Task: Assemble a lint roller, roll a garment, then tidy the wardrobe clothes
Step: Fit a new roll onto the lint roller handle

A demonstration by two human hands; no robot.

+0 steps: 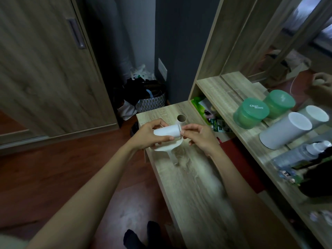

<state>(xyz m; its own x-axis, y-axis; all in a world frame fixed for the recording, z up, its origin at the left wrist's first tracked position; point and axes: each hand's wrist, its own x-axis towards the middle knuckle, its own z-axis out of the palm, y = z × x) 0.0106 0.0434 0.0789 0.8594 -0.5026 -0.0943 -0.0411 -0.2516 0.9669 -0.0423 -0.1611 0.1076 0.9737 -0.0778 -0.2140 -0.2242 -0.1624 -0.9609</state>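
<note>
Roll (166, 132) sits between both hands: left hand (149, 135) grips it, right hand (199, 137) pinches its end.

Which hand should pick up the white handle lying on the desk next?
Right, probably. The left hand wraps the white refill roll and carries it; the right hand only pinches its end, just above the handle.

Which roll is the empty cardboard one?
The brown tube standing on end on the table; the other, a white roll, is held between the left hand and right hand.
</note>
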